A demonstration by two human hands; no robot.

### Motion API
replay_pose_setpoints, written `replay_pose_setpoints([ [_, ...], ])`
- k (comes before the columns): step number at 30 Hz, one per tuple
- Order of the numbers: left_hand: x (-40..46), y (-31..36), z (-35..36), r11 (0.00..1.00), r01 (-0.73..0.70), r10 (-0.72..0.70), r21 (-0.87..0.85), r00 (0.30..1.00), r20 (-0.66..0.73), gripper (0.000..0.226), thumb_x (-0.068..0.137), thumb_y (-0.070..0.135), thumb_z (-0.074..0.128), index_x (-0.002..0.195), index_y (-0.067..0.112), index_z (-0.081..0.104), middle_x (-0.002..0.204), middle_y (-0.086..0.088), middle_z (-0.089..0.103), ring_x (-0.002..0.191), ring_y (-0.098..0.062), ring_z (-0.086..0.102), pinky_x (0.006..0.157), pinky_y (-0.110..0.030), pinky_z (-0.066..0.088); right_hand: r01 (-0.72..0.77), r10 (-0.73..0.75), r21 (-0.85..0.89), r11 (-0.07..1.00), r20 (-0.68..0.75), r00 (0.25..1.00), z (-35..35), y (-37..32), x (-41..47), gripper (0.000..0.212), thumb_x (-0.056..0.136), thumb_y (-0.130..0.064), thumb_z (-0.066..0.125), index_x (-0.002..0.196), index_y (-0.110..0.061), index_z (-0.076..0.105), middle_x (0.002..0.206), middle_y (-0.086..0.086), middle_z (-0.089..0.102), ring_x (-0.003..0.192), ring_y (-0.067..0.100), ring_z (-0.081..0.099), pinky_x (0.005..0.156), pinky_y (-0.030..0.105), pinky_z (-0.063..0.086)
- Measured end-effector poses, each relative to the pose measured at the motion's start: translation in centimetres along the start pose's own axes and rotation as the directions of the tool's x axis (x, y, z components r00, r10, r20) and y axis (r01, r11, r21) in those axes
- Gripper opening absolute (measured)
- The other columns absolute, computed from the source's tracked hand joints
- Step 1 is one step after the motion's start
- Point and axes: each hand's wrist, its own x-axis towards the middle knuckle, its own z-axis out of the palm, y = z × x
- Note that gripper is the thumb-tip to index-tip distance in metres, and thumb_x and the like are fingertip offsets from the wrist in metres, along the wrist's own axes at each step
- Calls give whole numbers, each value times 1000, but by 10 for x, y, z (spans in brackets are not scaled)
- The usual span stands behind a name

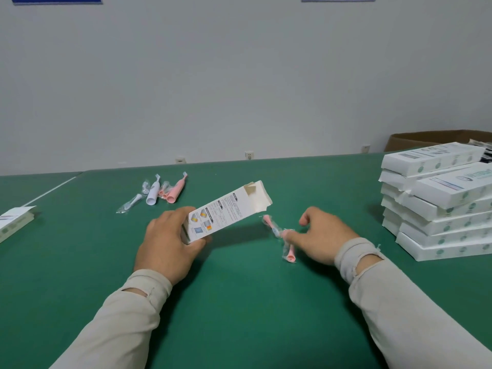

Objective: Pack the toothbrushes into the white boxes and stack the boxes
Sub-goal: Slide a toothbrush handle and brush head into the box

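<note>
- Gripping the printed end of a long white cardboard box (225, 210), the left hand (170, 242) has fingers and thumb curled round it and holds it tilted, with the opened flap end raised toward the far right
- Pinching a small pink brush head sealed in a clear plastic sleeve (279, 235), the right hand (318, 239) keeps it just beside the box's open mouth; the other fingers are loosely bent
- Judging by this, the person is midway through filling this one box: the wrapped pink piece is not yet inside, and the flap is still open
- Whether anything already lies inside the held box cannot be told from this view
- Farther out on the green table surface (239, 302), well apart to the far left, lies a loose cluster of unpacked parts (157, 194): a white toothbrush handle, a pink toothbrush handle and several wrapped brush heads, so more packing appears to remain
- At the left edge another white box (14, 221) lies flat, apparently waiting
- At the right side a stack of closed white boxes (436, 206) rises several layers high, which suggests much of the job is finished
- Behind that stack the rim of a brown cardboard carton (426, 138) shows
- Left to do, as a judgement: load, close, stack this box, then pack the leftover cluster
</note>
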Motion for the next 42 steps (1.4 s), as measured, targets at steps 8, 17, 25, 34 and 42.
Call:
replay_pose_setpoints([
  [8,-1,3,-1,1000,-4,4,-5,1000,1,46,76,36,78,117,41,59,108,13,58,108,-20,48,90,-39,45,19,4,-240,971,95,995,-3,1,-2,48,89,-28,57,135,-23,44,116,3,63,101,27,62,91,37,52],
  [17,-2,7,-4,999,-24,24,28,1000,2,47,78,33,77,120,39,59,112,12,58,111,-21,47,91,-39,44,456,-124,722,519,-465,877,-4,-21,-9,16,90,-8,65,91,-21,57,69,-4,66,56,20,68,49,27,51],
  [25,-4,9,-3,998,-29,29,49,1000,7,51,79,32,75,127,36,58,118,10,57,115,-22,45,94,-40,43,586,-8,724,364,-627,779,0,-33,-18,16,88,-9,73,88,-14,58,69,-5,68,60,23,73,52,24,55],
  [34,-5,10,-2,998,-59,60,32,998,-5,54,77,29,76,127,36,57,116,13,55,114,-20,44,92,-38,42,503,-20,720,479,-564,826,12,-31,-13,17,83,-14,77,79,-21,62,71,-3,72,63,21,74,59,36,59],
  [42,-6,11,1,995,-96,96,31,995,15,56,76,30,78,128,36,57,115,16,54,113,-19,45,93,-40,44,465,68,523,714,-713,698,15,-30,-9,20,80,-25,78,67,-23,62,78,-4,67,66,13,69,66,33,58],
])
